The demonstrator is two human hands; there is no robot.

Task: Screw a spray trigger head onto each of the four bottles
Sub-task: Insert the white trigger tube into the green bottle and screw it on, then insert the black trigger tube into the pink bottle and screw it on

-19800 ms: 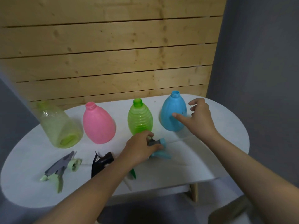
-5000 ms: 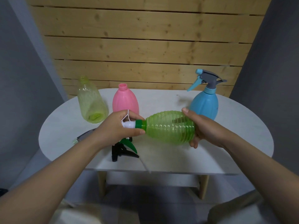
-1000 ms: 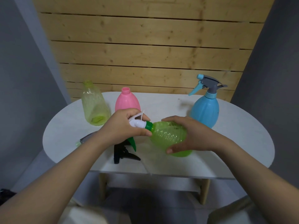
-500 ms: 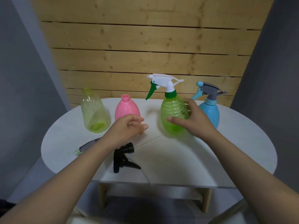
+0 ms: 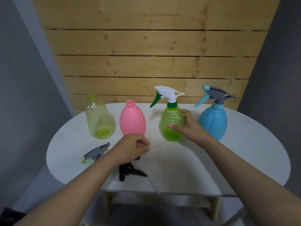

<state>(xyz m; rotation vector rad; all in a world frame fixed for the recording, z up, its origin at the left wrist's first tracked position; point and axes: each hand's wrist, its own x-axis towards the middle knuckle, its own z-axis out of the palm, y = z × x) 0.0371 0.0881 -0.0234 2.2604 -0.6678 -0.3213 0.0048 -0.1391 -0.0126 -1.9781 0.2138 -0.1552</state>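
Four bottles stand in a row on the white table. The clear yellow bottle and the pink bottle have bare necks. A white and green trigger head sits on the green bottle, and the blue bottle carries a grey and blue head. My right hand grips the upright green bottle, thumb in front. Hovering with loosely curled fingers and holding nothing, my left hand partly hides the black trigger head. A grey and light green head lies to its left.
A wooden slat wall rises right behind the bottles. The table's rounded front edge is close to me, with its wooden legs below. A thin white tube from the black head lies across the table front.
The green bottle went from tilted in both hands to upright on the table. My left hand let go of its head and dropped over the black head. My right hand stays on the bottle.
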